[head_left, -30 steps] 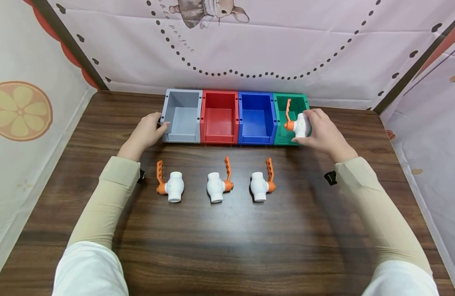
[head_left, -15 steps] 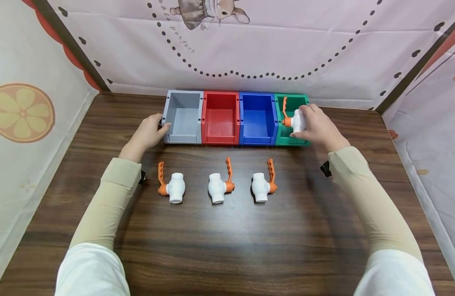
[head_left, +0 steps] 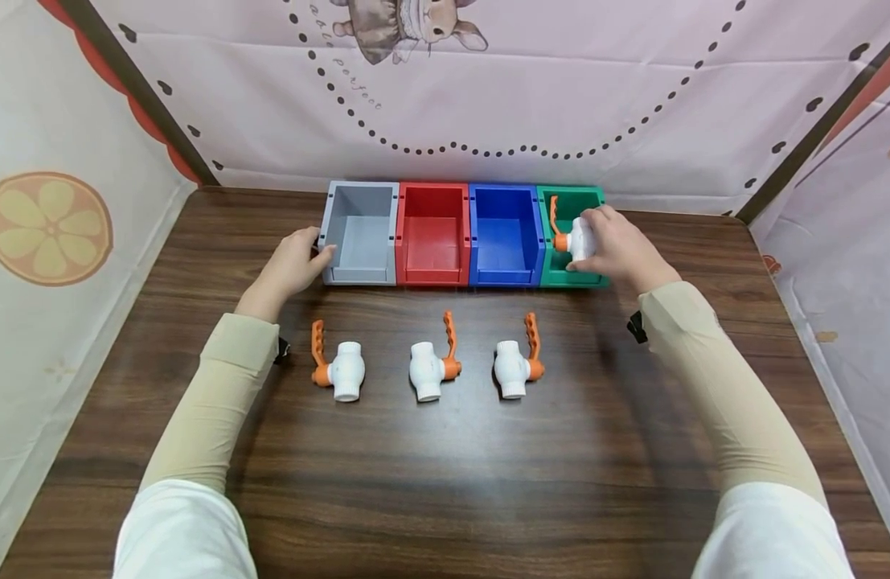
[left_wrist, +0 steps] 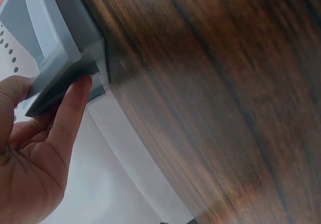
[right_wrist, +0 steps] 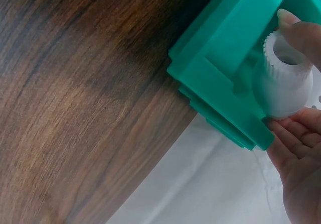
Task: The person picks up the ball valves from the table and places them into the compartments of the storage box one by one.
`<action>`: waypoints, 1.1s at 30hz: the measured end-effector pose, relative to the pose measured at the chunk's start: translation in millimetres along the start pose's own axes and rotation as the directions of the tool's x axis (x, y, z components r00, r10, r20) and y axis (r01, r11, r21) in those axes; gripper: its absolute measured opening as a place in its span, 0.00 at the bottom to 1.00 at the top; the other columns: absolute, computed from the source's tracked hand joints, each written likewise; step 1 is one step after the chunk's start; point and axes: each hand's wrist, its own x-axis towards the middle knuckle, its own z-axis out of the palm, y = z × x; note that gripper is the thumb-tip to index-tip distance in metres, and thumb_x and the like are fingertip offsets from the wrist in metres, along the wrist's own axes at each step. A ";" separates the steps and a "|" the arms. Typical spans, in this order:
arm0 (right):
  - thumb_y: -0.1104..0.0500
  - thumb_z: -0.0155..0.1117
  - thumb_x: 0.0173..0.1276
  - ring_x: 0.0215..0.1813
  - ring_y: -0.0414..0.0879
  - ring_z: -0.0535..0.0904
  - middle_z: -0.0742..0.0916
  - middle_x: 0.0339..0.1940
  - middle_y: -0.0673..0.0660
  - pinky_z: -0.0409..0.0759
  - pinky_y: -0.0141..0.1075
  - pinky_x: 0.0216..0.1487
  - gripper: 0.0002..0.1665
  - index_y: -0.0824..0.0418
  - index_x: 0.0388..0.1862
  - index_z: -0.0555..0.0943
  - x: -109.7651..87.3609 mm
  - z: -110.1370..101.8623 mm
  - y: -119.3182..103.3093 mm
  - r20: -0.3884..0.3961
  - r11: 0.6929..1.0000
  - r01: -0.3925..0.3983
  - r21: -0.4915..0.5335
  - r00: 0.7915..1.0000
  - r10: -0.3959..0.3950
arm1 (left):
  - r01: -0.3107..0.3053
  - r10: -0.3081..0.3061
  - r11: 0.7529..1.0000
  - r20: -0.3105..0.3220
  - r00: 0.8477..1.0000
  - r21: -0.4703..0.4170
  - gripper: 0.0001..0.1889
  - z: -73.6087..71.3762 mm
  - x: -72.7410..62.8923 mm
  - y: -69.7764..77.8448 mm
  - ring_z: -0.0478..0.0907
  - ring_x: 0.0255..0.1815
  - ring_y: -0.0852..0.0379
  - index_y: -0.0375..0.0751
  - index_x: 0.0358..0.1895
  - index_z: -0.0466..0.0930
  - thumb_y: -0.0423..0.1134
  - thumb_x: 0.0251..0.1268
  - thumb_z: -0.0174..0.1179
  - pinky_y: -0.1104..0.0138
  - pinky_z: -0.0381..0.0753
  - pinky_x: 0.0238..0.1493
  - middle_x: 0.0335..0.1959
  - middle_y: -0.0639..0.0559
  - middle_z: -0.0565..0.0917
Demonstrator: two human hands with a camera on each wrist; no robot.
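Observation:
My right hand [head_left: 621, 248] grips a white ball valve [head_left: 584, 241] with an orange lever, inside the upper part of the green bin [head_left: 571, 279]. From the right wrist, the thumb lies by the open ribbed end of the valve [right_wrist: 283, 91], with fingers behind its body. At the left end of the row, my left hand [head_left: 289, 261] holds the side wall of the grey bin [head_left: 361, 276]. The left wrist view has its thumb and fingers on either side of the grey rim [left_wrist: 55, 63]. Three more ball valves lie in front: left [head_left: 346, 371], middle [head_left: 426, 371], right [head_left: 512, 370].
Between the grey and green bins stand a red bin [head_left: 433, 277] and a blue bin [head_left: 506, 276], joined in one row. The row sits on a dark wooden table [head_left: 430, 482] near its back edge. A printed cloth [head_left: 524, 96] hangs behind, with more cloth at both sides.
My right hand has moved a little left, bringing the ball valve further over and into the green bin. The left hand keeps its hold; the head view shifts slightly.

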 end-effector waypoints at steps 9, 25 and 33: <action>0.53 0.76 0.50 0.55 0.62 0.69 0.75 0.56 0.69 0.64 0.55 0.65 0.48 0.73 0.63 0.65 4.4 2.3 6.0 -0.003 0.999 0.035 0.010 0.999 -0.035 | 0.002 -0.002 1.000 0.006 1.000 0.010 0.25 -0.2 0.0 0.1 0.67 0.60 0.31 0.19 0.60 0.65 0.40 0.72 0.47 0.43 0.64 0.61 0.57 0.23 0.70; 0.50 0.80 0.46 0.51 0.59 0.71 0.78 0.52 0.69 0.71 0.54 0.55 0.47 0.74 0.59 0.70 11.6 6.1 19.3 0.017 0.994 0.107 0.019 0.994 -0.107 | -0.009 0.009 1.000 -0.014 1.000 0.006 0.20 2.4 -1.0 -0.5 0.71 0.52 0.34 0.21 0.55 0.69 0.39 0.72 0.47 0.44 0.69 0.54 0.49 0.26 0.74; 0.48 0.80 0.44 0.53 0.60 0.72 0.78 0.51 0.70 0.59 0.55 0.69 0.48 0.74 0.58 0.71 15.4 7.4 20.6 0.025 0.990 0.139 0.007 0.990 -0.139 | -0.002 0.002 1.000 -0.009 1.000 0.000 0.20 2.4 -0.5 -0.4 0.71 0.51 0.35 0.22 0.55 0.69 0.39 0.73 0.47 0.44 0.69 0.54 0.49 0.27 0.74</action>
